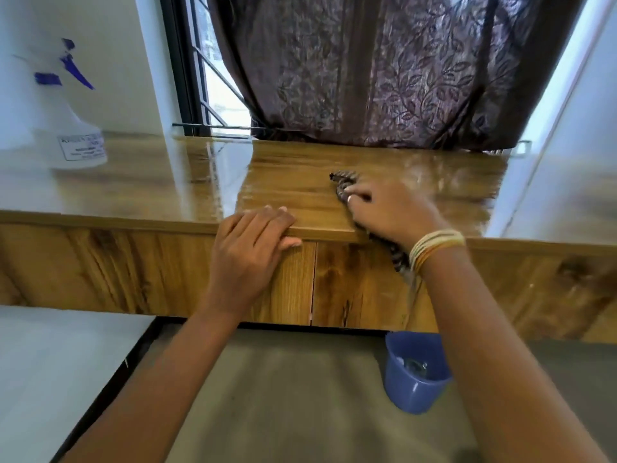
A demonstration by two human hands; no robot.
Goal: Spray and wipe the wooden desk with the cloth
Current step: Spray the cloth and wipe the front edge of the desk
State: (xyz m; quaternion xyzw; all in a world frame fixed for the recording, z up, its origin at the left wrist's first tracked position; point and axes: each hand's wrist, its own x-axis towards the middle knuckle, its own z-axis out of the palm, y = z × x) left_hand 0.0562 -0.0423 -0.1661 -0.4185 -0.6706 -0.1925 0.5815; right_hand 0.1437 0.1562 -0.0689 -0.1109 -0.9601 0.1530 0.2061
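The right hand (387,212) pressed the cloth (344,185) onto the desk (283,182), gripping it; the cloth looked soft, limp and light. The left hand (253,238) lay unclenched on the six-o'clock edge.

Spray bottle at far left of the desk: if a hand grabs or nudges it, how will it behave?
The spray bottle stands upright and tall, with its trigger head high, so a nudge near the top could probably tip it. Its body looks like translucent plastic, likely light and not fragile. The desk top is glossy, so a low push may slide it.
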